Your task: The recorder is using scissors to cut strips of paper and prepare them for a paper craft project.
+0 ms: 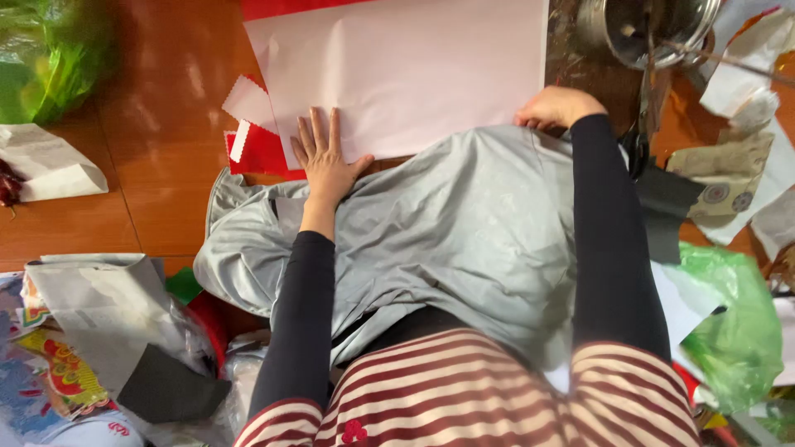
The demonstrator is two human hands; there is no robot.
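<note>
A large pale pink sheet of paper (406, 66) lies on the wooden floor (157, 124). My left hand (325, 153) rests flat on its near left corner, fingers spread. At the sheet's near right edge, my right hand (556, 108) is curled, its fingers hidden underneath. A grey silky cloth (447, 232) lies across my lap and covers the sheet's near edge. Both arms wear dark sleeves.
Red and white zigzag-edged scraps (252, 132) lie left of the sheet. A metal pot (638, 29) and black scissors (642, 124) sit at the right, with paper scraps and a green plastic bag (733, 331). Another green bag (41, 58) is at the far left, newspapers at the lower left.
</note>
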